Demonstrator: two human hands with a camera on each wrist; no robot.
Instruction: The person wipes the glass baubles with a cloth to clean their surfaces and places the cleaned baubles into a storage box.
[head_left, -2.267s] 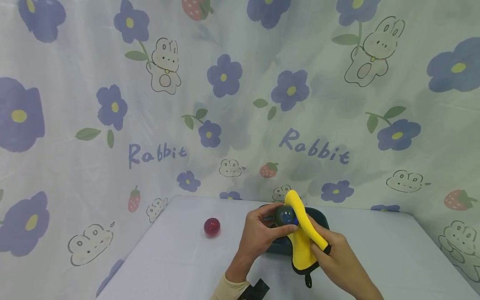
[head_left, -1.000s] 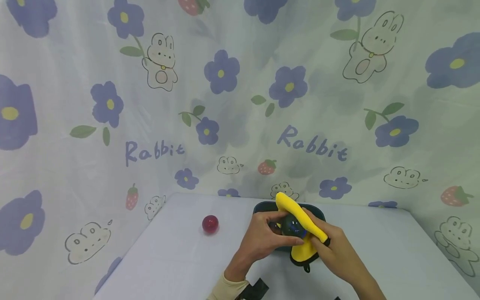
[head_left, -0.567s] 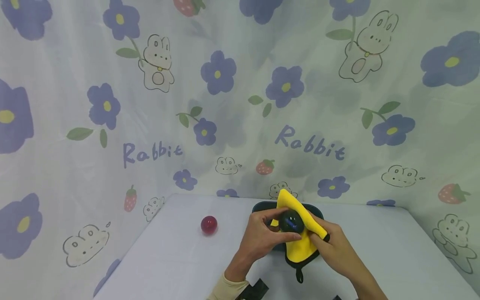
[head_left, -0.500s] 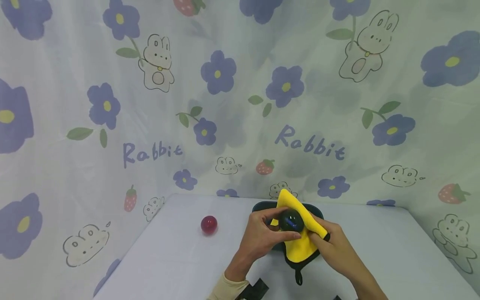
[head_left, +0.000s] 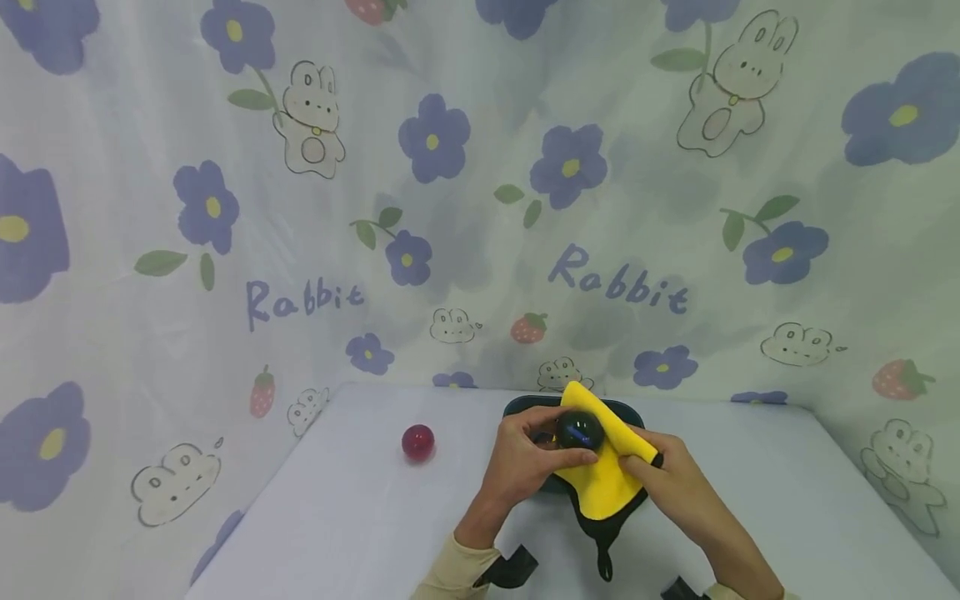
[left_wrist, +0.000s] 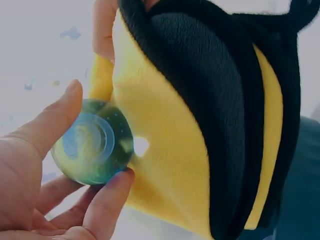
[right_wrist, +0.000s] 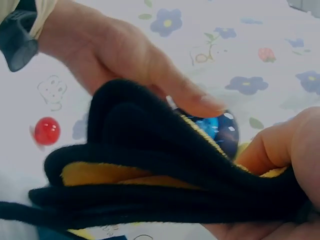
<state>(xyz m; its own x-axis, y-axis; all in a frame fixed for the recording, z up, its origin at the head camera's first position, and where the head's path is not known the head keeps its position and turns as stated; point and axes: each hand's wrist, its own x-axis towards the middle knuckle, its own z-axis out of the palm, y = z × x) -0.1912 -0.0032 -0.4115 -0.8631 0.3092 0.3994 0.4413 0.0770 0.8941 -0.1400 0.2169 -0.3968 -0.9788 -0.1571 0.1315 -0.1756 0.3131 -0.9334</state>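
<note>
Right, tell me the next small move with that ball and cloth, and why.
Probably turn the blue-green ball a little in the left hand against the yellow cloth. The right hand presses the cloth to one side of the ball only, and the left fingers pinch it, so the other faces are uncovered.

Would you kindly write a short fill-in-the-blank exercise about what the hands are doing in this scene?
1. The left hand holds a dark ____.
2. The right hand presses a ____ cloth against the ball.
3. A ____ ball lies alone on the table.

Missing words: ball; yellow; red
</note>
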